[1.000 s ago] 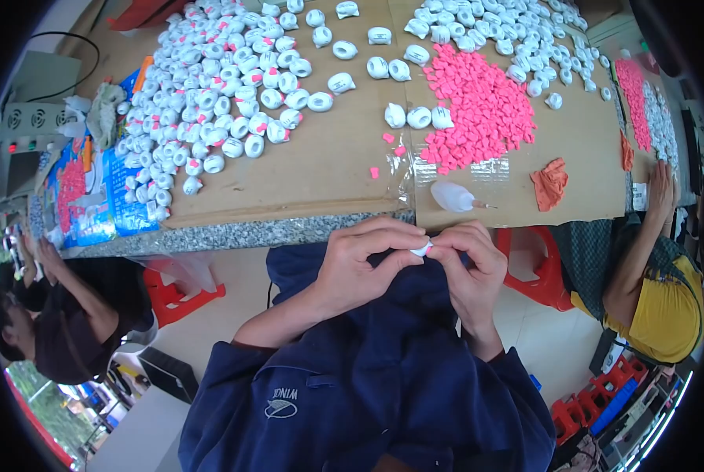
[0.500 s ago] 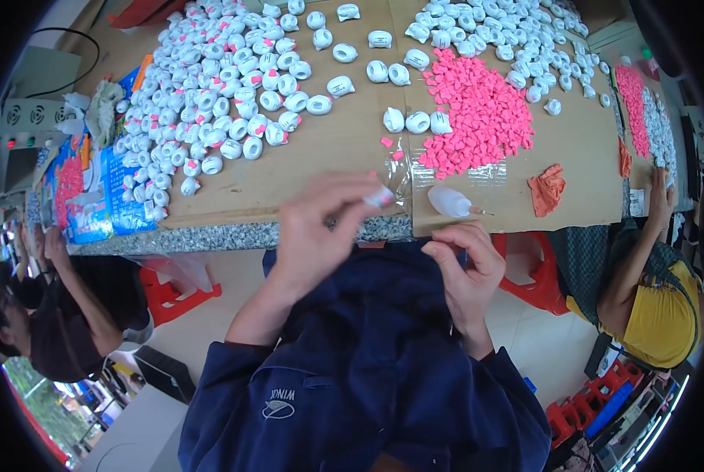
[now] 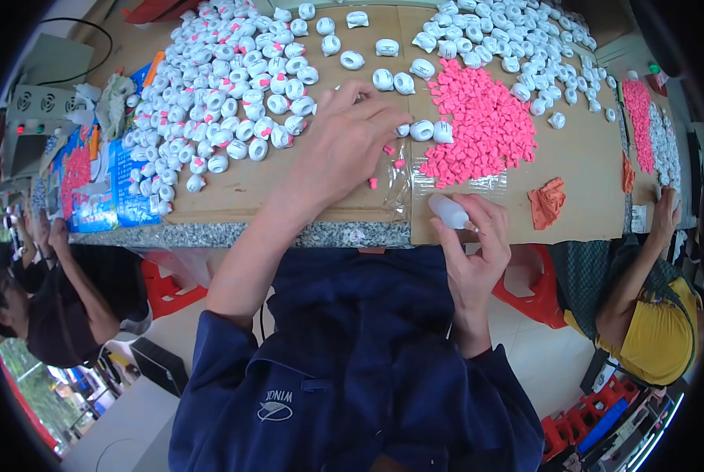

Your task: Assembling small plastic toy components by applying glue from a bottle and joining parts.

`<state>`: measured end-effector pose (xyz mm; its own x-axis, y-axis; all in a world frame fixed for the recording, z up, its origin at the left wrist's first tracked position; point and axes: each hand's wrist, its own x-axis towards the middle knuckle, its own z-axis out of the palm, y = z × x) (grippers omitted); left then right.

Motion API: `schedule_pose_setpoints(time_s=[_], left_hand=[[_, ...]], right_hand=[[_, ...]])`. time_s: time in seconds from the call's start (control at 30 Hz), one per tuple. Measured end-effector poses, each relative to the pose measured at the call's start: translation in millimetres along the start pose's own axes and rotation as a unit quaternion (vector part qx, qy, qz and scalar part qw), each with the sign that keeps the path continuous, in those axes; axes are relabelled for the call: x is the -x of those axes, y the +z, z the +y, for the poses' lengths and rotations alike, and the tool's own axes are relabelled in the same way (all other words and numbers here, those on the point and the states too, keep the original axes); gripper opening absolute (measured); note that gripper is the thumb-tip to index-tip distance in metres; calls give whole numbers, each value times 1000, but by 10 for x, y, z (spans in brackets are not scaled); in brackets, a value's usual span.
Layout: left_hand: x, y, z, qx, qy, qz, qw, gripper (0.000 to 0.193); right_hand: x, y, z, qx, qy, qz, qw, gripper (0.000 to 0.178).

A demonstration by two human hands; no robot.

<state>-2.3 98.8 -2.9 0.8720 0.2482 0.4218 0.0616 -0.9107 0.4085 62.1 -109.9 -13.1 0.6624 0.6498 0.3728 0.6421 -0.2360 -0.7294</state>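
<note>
My left hand point(image 3: 340, 141) reaches over the cardboard, palm down with bent fingers. One finger rests against a small white ring-shaped piece point(image 3: 402, 130) at the end of a short row. Its other fingertips and anything beneath the palm are hidden. My right hand point(image 3: 478, 236) is at the table's front edge, thumb and fingers closed about the nozzle end of a translucent white squeeze bottle point(image 3: 447, 210) with a thin tip. Just beyond the bottle lies a heap of small pink pieces point(image 3: 482, 118). A few loose pink bits point(image 3: 373, 183) lie beside my left wrist.
A large pile of white ring pieces, many with pink parts point(image 3: 234, 86), covers the left; another white pile point(image 3: 517, 39) sits far right. An orange crumpled cloth point(image 3: 546, 203) lies on the right. People work on both sides, near red stools point(image 3: 167, 287).
My left hand has moved away from me, from the table edge to the white pieces; the white-and-pink piece it held is out of sight. My right hand has come up around the squeeze bottle.
</note>
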Motion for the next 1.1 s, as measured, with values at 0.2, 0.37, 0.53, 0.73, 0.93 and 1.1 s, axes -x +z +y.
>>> schedule_pose_setpoints(time_s=[0.2, 0.37, 0.53, 0.73, 0.93, 1.1], left_hand=[[135, -208, 203, 190, -110, -17, 975, 26], [517, -266, 443, 513, -291, -19, 807, 28], [764, -128, 415, 527, -290, -16, 798, 29], [754, -154, 458, 520, -319, -29, 792, 28], [742, -160, 475, 505, -323, -34, 800, 26], [731, -163, 485, 492, -328, -33, 806, 26]], right_hand=[[146, -36, -57, -253, 86, 19, 963, 33], [227, -174, -111, -353, 112, 6, 929, 37], [170, -231, -64, -255, 60, -44, 964, 45], [134, -170, -164, -246, 114, -47, 961, 35], [123, -169, -188, -224, 130, -57, 964, 34], [127, -206, -180, -225, 132, -66, 963, 33]])
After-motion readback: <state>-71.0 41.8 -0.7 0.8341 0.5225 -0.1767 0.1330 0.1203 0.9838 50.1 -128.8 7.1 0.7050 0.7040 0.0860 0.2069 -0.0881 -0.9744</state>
